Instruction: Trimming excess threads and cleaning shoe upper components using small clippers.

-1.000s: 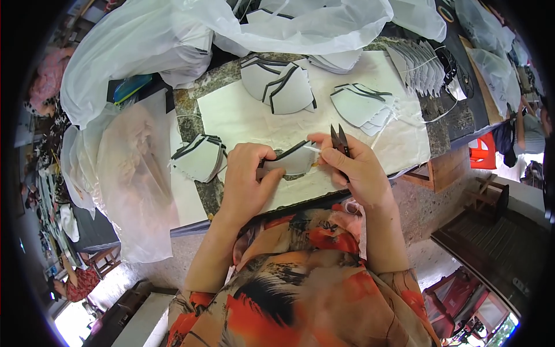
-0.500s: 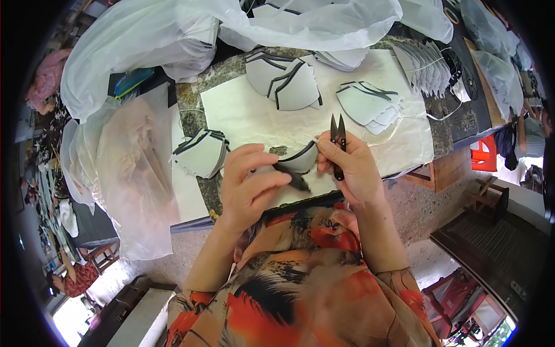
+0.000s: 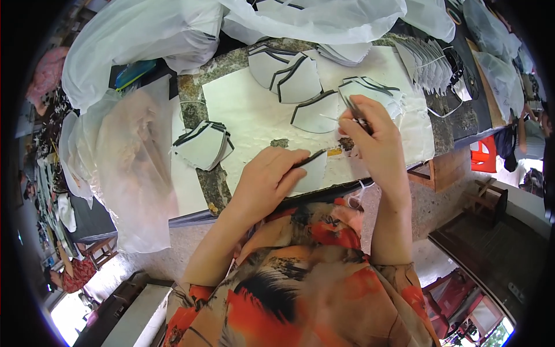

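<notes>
Scissors with dark metal blades (image 3: 351, 106) are clasped in the right grip (image 3: 380, 133), whose fingertips reach toward a pale grey curved panel with black edging (image 3: 315, 117) just left of it; contact is unclear. The left grip (image 3: 267, 178) is pinched on a second pale grey, black-edged panel (image 3: 314, 173). The step looks like piece-by-piece handling; the next move seems to call for blades clear of the edging. Beneath both grips, a worn white sheet (image 3: 238, 110) covers a mottled bench (image 3: 192, 107); far right of them, a red plastic stool (image 3: 484, 157) stands.
</notes>
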`<state>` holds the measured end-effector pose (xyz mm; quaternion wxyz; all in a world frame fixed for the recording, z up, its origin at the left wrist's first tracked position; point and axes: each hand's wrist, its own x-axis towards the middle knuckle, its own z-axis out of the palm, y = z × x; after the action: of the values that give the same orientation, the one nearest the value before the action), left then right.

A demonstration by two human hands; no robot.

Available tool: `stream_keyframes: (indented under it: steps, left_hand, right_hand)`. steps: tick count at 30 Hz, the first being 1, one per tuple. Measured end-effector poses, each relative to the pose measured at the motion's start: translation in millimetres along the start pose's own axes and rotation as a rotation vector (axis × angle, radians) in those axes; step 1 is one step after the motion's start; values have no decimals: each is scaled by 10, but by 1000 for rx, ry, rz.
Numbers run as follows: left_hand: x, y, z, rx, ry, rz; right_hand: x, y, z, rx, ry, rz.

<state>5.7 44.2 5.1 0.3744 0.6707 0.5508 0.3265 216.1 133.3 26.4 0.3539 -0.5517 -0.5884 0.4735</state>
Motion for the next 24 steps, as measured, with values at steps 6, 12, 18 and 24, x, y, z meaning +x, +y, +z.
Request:
stream_keyframes:
  steps: [6,12,18,24]
  left_hand:
    - [-277,-59,-23,304,150,168]
    - [-506,-40,120,444,158,198]
    - [-530,-37,157,452,193,193]
    - [-513,-30,145,448,193,188]
  right_hand:
    - [-307,-89,-231,96,-253,283]
    - [-412,-72,173,-97,-407,139]
    - [-381,-2,375,-326,-378,88]
    - [-423,29,458,-298,-259,49]
